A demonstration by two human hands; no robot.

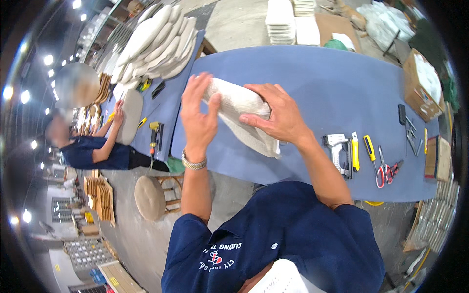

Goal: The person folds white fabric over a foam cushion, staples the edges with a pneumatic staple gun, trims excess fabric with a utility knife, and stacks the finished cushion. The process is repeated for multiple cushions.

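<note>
A cream fabric cushion piece [244,105], bent over with a loose lower flap, is held above the blue-covered table [303,68]. My right hand [281,112] grips its right side, thumb across the front and fingers over the top. My left hand [199,110] is at its left end, fingers stretched out and thumb apart, the thumb close against the fabric. Those fingertips are smeared by motion. Whether padding fills the piece, I cannot tell.
On the table's right lie a staple gun [337,154], a yellow cutter [355,151], a yellow-handled screwdriver [370,148] and red-handled scissors [381,171]. Cushions [161,44] are piled at the far left. A co-worker [97,146] handles a pad [131,115] there. A stool [150,198] stands nearby.
</note>
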